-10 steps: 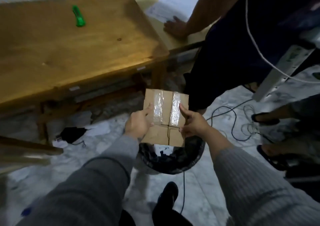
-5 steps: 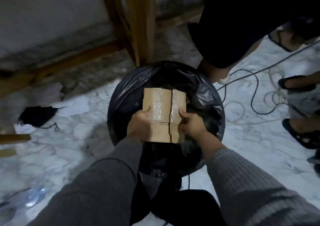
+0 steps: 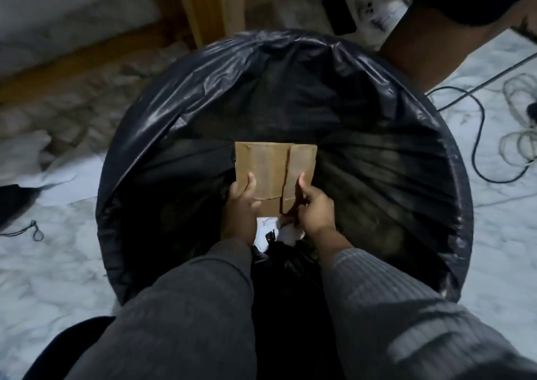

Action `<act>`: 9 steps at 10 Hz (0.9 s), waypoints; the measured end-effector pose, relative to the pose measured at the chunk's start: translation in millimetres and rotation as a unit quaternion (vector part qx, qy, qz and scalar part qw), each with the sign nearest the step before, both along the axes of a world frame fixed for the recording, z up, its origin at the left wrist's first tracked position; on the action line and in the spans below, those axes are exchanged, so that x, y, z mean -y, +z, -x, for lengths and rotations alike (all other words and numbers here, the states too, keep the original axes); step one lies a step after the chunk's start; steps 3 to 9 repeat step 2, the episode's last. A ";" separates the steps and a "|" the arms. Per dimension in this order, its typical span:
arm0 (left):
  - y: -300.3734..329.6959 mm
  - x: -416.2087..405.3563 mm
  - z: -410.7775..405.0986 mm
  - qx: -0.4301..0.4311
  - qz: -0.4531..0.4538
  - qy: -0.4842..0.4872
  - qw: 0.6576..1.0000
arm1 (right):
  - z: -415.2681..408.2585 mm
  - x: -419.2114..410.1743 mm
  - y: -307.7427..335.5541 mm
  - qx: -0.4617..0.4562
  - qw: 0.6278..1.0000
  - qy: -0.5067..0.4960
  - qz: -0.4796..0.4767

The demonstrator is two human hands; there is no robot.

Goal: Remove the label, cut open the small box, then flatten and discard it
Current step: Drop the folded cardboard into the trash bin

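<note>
The flattened brown cardboard box, with strips of clear tape across it, is held flat inside the mouth of a round bin lined with a black plastic bag. My left hand grips its lower left edge, thumb on top. My right hand grips its lower right edge the same way. White crumpled paper lies in the bin just below the box, between my wrists. Both grey sleeves reach down into the bin.
A wooden table leg stands just behind the bin. Another person's bare leg is at the bin's far right rim. Cables trail over the marble floor on the right. A black object with a cord lies at left.
The view has dropped from the table to the bin and moved close. Both hands have lowered the flattened box from above the bin down into its mouth.
</note>
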State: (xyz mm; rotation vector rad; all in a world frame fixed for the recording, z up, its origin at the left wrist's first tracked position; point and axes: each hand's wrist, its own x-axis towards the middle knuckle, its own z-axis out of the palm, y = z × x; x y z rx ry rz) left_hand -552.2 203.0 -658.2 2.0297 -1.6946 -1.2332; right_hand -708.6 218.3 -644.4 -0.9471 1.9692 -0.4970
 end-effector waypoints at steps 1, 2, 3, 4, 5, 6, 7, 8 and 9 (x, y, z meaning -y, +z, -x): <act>9.0 2.9 -1.0 0.023 -0.027 -0.039 0.999 | -3.0 7.4 7.2 -0.029 0.997 0.050 -0.059; 39.5 7.2 -6.5 0.034 -0.059 -0.038 0.997 | -4.7 8.4 39.7 -0.086 0.976 0.130 -0.149; 39.5 7.2 -6.5 0.034 -0.059 -0.038 0.997 | -4.7 8.4 39.7 -0.086 0.976 0.130 -0.149; 39.5 7.2 -6.5 0.034 -0.059 -0.038 0.997 | -4.7 8.4 39.7 -0.086 0.976 0.130 -0.149; 39.5 7.2 -6.5 0.034 -0.059 -0.038 0.997 | -4.7 8.4 39.7 -0.086 0.976 0.130 -0.149; 39.5 7.2 -6.5 0.034 -0.059 -0.038 0.997 | -4.7 8.4 39.7 -0.086 0.976 0.130 -0.149; 39.5 7.2 -6.5 0.034 -0.059 -0.038 0.997 | -4.7 8.4 39.7 -0.086 0.976 0.130 -0.149; 39.5 7.2 -6.5 0.034 -0.059 -0.038 0.997 | -4.7 8.4 39.7 -0.086 0.976 0.130 -0.149; 39.5 7.2 -6.5 0.034 -0.059 -0.038 0.997 | -4.7 8.4 39.7 -0.086 0.976 0.130 -0.149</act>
